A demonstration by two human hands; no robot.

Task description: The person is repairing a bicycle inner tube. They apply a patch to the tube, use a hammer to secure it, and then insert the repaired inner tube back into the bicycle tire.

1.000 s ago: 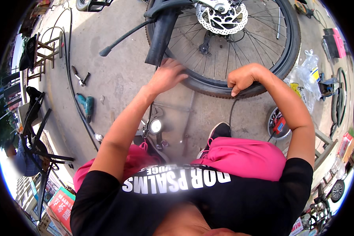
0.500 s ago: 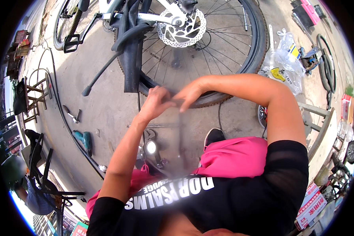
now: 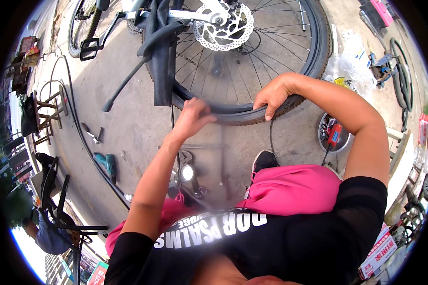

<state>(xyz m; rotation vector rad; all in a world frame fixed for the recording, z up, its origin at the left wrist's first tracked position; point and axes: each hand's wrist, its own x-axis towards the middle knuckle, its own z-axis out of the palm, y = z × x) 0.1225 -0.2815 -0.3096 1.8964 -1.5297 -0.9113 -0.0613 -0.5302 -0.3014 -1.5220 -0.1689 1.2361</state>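
Note:
A bicycle wheel with a black tyre (image 3: 242,118) stands in front of me, its silver brake disc (image 3: 223,27) at the hub. My left hand (image 3: 193,115) grips the tyre's near left edge, fingers curled over and slightly blurred. Farther right along the same edge, my right hand (image 3: 277,96) holds the tyre, with fingers over its inner side and thumb on the outside. Between the hands, a gap shows between tyre and rim. A flat black inner tube (image 3: 163,85) hangs over the white frame (image 3: 188,15), left of the wheel. The black kickstand (image 3: 126,84) sticks out beside it.
Below the tyre lie an adjustable wrench (image 3: 186,156) and a lit lamp (image 3: 187,173). A teal drill (image 3: 106,165) and a hammer (image 3: 98,136) lie left, near a long black hose (image 3: 76,124). At right are a metal bowl (image 3: 341,148) and clear plastic bags (image 3: 349,68).
My hands, close together before, are now apart. The right one has moved right along the tyre, uncovering the stretch between them. The metal bowl shows more fully.

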